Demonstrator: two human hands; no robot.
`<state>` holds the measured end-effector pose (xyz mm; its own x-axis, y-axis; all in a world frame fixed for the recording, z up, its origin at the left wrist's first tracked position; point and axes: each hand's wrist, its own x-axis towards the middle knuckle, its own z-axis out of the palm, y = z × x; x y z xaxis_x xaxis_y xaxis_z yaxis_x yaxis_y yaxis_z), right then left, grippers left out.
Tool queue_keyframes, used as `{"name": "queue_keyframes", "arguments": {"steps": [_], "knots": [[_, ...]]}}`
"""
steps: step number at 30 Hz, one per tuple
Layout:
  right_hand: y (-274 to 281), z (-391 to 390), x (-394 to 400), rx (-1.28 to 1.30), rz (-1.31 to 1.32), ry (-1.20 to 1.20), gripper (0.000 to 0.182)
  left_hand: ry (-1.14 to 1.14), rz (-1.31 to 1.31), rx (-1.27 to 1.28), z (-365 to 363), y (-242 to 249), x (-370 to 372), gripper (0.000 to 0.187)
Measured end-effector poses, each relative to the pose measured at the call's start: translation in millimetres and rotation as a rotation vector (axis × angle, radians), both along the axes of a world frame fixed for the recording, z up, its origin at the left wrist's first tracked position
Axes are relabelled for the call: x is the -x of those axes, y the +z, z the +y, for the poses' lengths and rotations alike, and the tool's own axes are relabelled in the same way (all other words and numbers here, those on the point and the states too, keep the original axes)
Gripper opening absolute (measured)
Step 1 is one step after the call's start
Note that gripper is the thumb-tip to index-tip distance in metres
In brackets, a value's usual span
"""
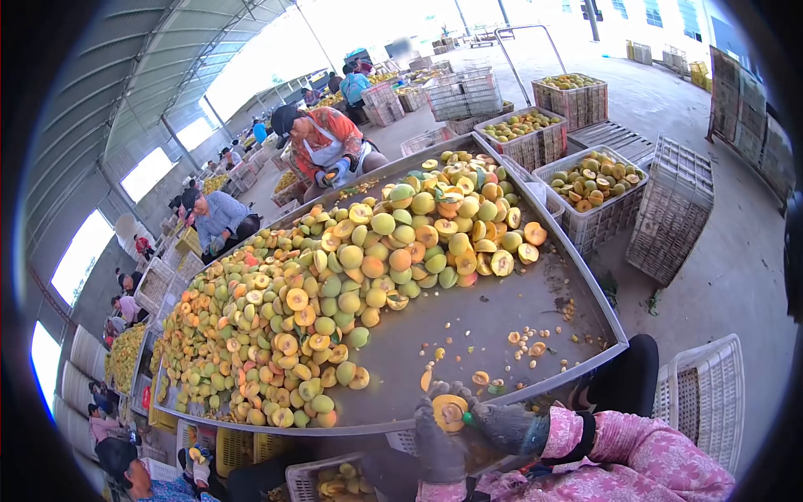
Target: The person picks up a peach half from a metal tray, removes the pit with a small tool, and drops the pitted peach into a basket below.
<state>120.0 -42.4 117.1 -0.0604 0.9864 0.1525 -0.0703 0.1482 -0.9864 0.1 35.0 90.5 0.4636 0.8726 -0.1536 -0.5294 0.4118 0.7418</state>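
At the near edge of the metal table (393, 412), my left hand (437, 448), in a dark grey glove, is closed round a halved yellow peach (450, 412), its cut face up. My right hand (508, 428), also gloved, is closed close against that half. A small bright green bit (469, 417) shows at its fingertips; the rest of what it grips is hidden. Just beyond my hands lie loose pits (535, 348) and a peach piece (480, 378). A large heap of whole and halved peaches (335, 284) covers the table's far and left parts.
Crates of peaches (590, 180) stand beyond the table's right side, beside a tilted stacked crate (672, 209). A white crate (703, 402) is at my right. Below the near edge sits another crate (339, 481). Across the table a person (326, 142) in orange sleeves works; several others sit farther left.
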Motion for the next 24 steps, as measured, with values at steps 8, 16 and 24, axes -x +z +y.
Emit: {"name": "queue_keyframes", "arguments": {"steps": [8, 16, 24], "knots": [[-2.5, 3.2, -15.6, -0.216, -0.572, 0.036, 0.062, -0.036, 0.266, -0.191, -0.5, -14.4, 5.3, 0.031], [-134.9, 1.6, 3.7, -0.6, -1.622, -0.066, 0.056, 0.11, 0.928, -1.189, 4.1, -46.5, 9.9, 0.039], [-207.7, 0.8, 10.0, -1.04, -2.987, -0.445, 0.041, 0.037, 0.735, -0.858, -10.6, -31.2, 2.1, 0.02]]}}
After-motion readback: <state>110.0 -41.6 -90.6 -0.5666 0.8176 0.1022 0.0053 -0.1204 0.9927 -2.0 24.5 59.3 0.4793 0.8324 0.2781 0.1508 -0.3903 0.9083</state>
